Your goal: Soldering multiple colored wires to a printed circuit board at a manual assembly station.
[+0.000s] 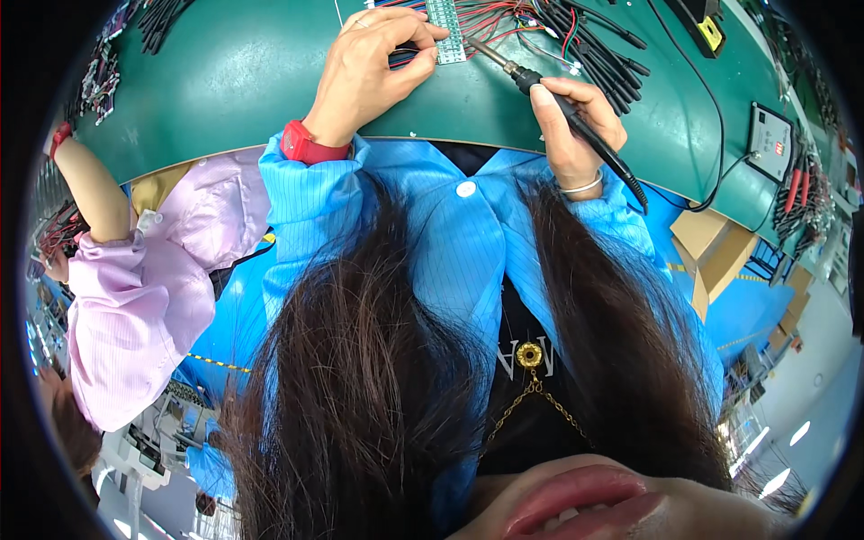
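A soldering iron (pixel 576 117) with a black handle is gripped in my right hand (pixel 578 130). Its metal tip points up and left, close to the right edge of a narrow pale-green circuit board strip (pixel 447 34). My left hand (pixel 373 72) is on the other side of the strip, thumb and fingers curled round dark wires (pixel 402 56) at its left edge. Fingertips of that hand reach the strip itself. Thin red and black wires (pixel 504 18) spread from the strip's right side. Whether the tip touches the board is hard to make out.
Bundles of black-sleeved cables (pixel 612 67) lie right of the iron on the green work mat (pixel 243 81). A black cord runs toward a pale control box (pixel 771 142); red-handled pliers (pixel 794 191) are beside it. At left sits a co-worker in a pink sleeve (pixel 135 315). A cardboard box (pixel 711 252) stands below the table.
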Motion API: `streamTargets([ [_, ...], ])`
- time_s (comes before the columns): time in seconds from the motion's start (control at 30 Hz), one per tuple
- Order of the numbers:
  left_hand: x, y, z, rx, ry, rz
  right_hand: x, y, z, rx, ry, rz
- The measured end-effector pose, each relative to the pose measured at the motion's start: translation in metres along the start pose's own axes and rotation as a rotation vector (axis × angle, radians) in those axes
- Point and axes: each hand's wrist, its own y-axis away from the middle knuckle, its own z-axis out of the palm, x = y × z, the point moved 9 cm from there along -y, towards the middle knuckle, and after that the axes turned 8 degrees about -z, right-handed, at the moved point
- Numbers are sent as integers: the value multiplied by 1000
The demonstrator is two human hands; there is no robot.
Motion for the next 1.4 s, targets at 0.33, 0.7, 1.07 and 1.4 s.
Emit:
streamTargets([
  [0.33,-9,-8,8,-74,78,-65,10,0,-3,27,21,35],
  [0.7,-7,-6,4,-28,20,-26,13,-2,-1,47,-13,40],
  [1.07,-10,0,3,2,8,3,12,-1,1,44,-44,55],
  [1.4,-3,0,2,37,-73,49,12,-2,1,47,-56,35],
])
